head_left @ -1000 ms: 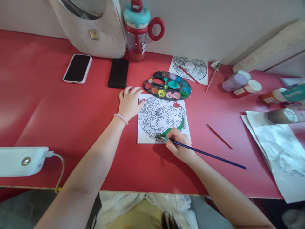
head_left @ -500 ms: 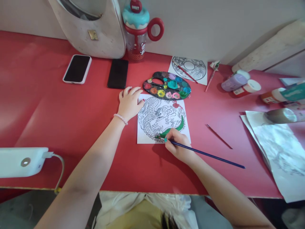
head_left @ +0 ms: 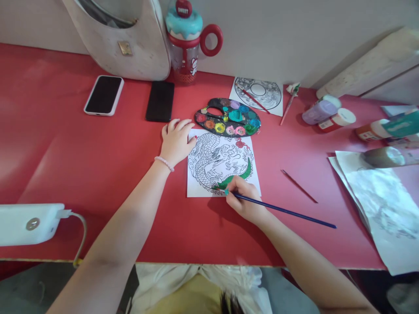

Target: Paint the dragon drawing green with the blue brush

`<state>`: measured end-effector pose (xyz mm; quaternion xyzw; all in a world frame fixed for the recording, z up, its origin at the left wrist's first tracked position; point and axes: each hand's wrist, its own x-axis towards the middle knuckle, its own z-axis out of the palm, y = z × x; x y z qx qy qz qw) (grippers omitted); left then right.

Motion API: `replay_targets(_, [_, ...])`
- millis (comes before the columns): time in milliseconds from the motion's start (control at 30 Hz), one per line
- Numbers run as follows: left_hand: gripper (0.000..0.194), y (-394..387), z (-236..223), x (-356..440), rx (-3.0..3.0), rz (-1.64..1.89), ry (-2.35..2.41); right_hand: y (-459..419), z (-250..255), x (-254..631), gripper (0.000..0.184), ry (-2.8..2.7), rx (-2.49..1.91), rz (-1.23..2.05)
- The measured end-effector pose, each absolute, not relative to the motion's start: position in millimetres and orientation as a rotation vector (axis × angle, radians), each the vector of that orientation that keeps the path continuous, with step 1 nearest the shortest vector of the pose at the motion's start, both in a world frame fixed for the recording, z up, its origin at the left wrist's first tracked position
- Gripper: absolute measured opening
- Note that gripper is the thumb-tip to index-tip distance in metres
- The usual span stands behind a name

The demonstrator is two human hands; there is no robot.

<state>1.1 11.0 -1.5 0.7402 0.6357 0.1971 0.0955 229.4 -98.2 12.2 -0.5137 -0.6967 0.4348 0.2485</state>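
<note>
A white sheet with a printed dragon (head_left: 209,161) lies flat on the red table. Part of the dragon's body is painted green, and a small patch at the upper right is red. My right hand (head_left: 244,198) pinches a long dark blue paintbrush (head_left: 288,211), its tip at the lower end of the green part. Fingers spread, my left hand (head_left: 176,139) rests flat at the sheet's upper left edge, with the thumb on the paper. Just above the sheet sits a black paint palette (head_left: 209,117) holding several colours.
Behind stand a white handbag (head_left: 144,52) and a donut-lidded cup (head_left: 185,56). Two phones, a white one (head_left: 104,95) and a black one (head_left: 160,101), lie left of the palette. Thin brush (head_left: 299,186), paint bottles (head_left: 322,109) and loose papers (head_left: 379,205) are right; a power bank (head_left: 29,223) is left.
The view has shifted slightly, so things on the table appear a little further left. Both hands hold nearly the same places, and the brush tip stays at the green part's lower end.
</note>
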Motion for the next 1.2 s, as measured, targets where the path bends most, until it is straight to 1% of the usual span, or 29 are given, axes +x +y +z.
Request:
replay_targets(633, [0.038, 11.3, -2.2, 0.6, 2.196, 0.58, 1.883, -98.6, 11.8, 230.4, 0.014, -1.911, -1.432, 1.143])
replay_targets(1200, [0.038, 11.8, -2.9, 0.9, 2.191, 0.591, 1.875, -99.4, 11.3, 231.0, 0.014, -1.915, -1.318, 1.094])
